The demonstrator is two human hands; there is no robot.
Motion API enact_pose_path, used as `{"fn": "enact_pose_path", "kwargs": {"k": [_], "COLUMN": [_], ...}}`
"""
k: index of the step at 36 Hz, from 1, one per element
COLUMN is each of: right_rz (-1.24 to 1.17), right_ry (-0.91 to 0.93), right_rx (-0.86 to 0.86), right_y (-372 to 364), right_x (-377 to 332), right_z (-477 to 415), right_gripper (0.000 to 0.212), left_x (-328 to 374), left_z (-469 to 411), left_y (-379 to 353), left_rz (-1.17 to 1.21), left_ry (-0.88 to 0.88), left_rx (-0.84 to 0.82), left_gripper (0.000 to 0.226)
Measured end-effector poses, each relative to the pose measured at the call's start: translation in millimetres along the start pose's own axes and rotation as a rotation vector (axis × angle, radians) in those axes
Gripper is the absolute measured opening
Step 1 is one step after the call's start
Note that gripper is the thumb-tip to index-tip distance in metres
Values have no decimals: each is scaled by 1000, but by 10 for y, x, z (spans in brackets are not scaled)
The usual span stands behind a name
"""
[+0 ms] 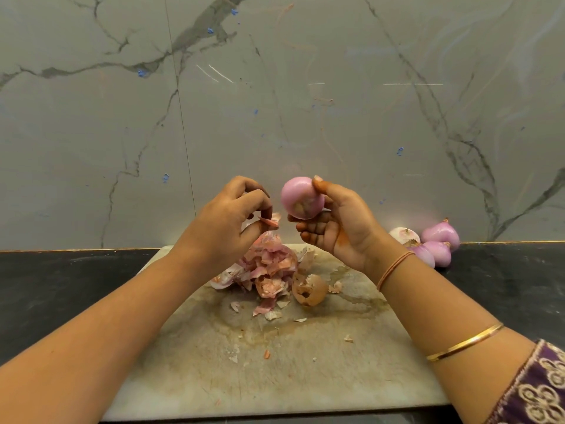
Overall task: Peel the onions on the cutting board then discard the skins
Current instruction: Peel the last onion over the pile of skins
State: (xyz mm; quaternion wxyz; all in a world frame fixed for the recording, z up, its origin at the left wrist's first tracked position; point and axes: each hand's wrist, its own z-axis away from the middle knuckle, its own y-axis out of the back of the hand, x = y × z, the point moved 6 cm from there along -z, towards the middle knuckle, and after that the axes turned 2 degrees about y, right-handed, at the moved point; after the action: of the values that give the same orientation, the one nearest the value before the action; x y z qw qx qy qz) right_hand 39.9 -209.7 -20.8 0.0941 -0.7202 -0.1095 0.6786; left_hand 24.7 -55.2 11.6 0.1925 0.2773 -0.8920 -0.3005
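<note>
Peeled onion [302, 197] in right hand [339, 223], skin scrap [270, 222] pinched in left hand [227, 221]

Bkgd: big wall [305, 102] of grey marble-look slabs w/ dark grey veins, fills most of view. Thin vertical seam [180, 117] btwn slabs, left of ctr. Small blue specks [141, 73] scattered over it. Faint white light streaks [412, 84] reflect on the glossy surface, mid/right. Narrow gold-ish trim [61, 249] along wall base. Below: black stone counter [46, 286], slightly mottled, runs full width. Lighting soft, even.
</note>
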Motion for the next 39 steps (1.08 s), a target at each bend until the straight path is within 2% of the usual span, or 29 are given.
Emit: {"fn": "enact_pose_path", "kwargs": {"k": [4,7,10,13,18,22,24,26,30,39], "right_rz": [-14,-4,-3,39,189,293,272,258,261,308], "right_ry": [-12,2,28,48,129,164,158,163,164,216], "right_rx": [-1,-18,-65,-93,-112,-132,-121,-110,-136,-162], "right_y": [-6,-33,-65,-86,-100,-138,-128,-111,-117,-134], "right_x": [11,18,13,11,-6,-3,-14,-35,-41,-61], "right_z": [1,0,8,20,10,-2,-3,5,19,8], "right_gripper": [51,49,32,23,47,37,41,37,17,11], "left_x": [-84,-132,-153,-102,-3,-24,-32,-35,-38,-36], "left_z": [-1,11,28,26,11,-2,-1,3,12,20], "left_y": [-51,-114,-134,-86,-83,-33,-26,-27,-34,-53], "left_rz": [-19,-13,2,68,133,115,130,132,121,117], "left_ry": [66,167,220,159,61,38,41,27,-12,-9], "left_rx": [-50,-123,-147,-86,-63,19,24,19,0,-36], "left_gripper": [20,44,66,60,57,45,42,43,46,53]}}
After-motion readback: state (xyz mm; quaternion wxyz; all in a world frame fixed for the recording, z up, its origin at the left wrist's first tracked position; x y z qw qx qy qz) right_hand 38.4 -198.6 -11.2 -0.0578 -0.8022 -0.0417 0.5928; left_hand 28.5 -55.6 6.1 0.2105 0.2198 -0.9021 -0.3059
